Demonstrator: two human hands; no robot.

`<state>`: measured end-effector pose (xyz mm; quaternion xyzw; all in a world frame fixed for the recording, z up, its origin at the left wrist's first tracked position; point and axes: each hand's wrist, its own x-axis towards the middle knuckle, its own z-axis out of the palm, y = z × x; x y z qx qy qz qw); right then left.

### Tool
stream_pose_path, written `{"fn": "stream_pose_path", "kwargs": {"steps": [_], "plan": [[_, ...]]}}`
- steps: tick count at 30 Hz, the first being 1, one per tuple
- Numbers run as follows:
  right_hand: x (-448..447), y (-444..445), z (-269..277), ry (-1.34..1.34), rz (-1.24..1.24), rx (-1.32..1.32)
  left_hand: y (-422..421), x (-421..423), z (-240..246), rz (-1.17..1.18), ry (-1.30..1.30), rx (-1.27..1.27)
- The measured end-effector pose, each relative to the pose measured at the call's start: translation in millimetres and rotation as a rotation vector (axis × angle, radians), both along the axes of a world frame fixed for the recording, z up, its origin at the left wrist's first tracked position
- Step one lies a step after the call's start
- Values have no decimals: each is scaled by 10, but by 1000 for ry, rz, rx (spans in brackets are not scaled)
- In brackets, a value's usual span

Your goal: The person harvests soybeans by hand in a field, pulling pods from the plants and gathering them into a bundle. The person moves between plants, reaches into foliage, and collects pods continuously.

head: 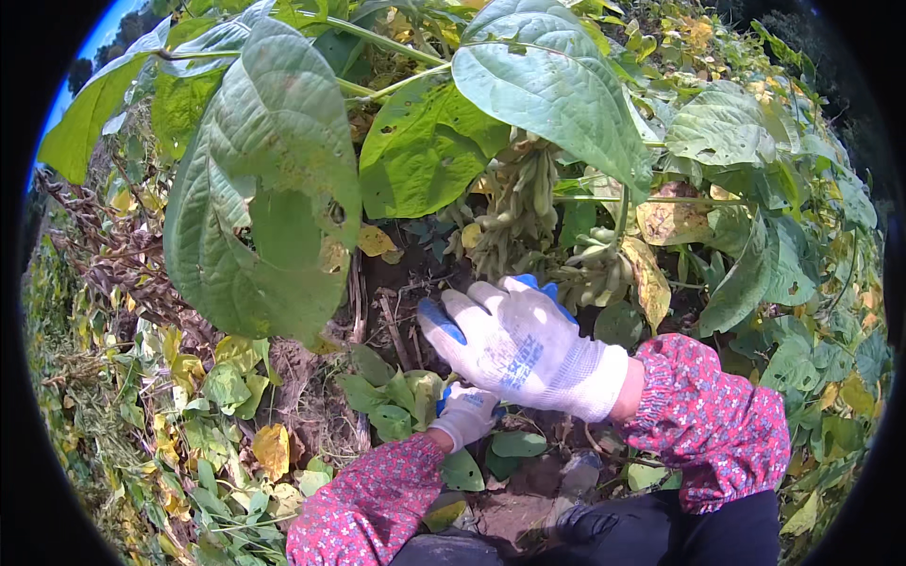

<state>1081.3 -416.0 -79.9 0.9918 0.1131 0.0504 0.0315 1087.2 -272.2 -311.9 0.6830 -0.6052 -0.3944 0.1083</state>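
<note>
My right hand (pixel 520 343), in a white knit glove with blue coating and blue print, reaches forward with its back up and fingers spread; no held thing shows. Just beyond its fingertips hang clusters of soybean pods (pixel 520 205) on a leafy soybean plant (pixel 552 78). Lower and partly behind the right hand is my left hand (pixel 468 414), in a matching glove. Its fingers are mostly hidden, so I cannot tell whether it holds anything. Green leaves (pixel 389 400) lie close to its left. Dry stems (pixel 359 304) stand left of the right hand.
Large soybean leaves (pixel 262 191) overhang the upper left, near the view. A heap of dry brown plants with pods (pixel 110 244) lies at left. Yellowed leaves (pixel 272 451) litter the soil (pixel 301 378). More pods (pixel 598 272) hang at right. My dark-clothed legs (pixel 637 530) are below.
</note>
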Motion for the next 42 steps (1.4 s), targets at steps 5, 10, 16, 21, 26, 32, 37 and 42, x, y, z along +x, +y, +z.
{"fn": "stream_pose_path", "kwargs": {"steps": [5,10,16,21,26,32,37,42], "plan": [[-1000,-493,457,-436,-449,486,163,-199,882,-532,203,165],[-989,-888,528,-543,-676,526,-305,441,2365,2,-251,-782],[-719,-957,80,-190,-528,1120,-751,536,2817,532,58,-803],[-719,-1043,83,28,-448,1388,-923,310,2278,520,-15,-640],[-712,-896,135,-231,-436,710,-970,158,2089,579,-28,-775],[-638,-893,-433,-509,-632,1313,-872,246,2158,765,351,-607],[-754,-1231,-655,-309,-1215,1852,-690,362,2175,868,387,-615],[-1057,-1144,-150,-222,-735,1586,-707,293,2173,644,246,-660]]}}
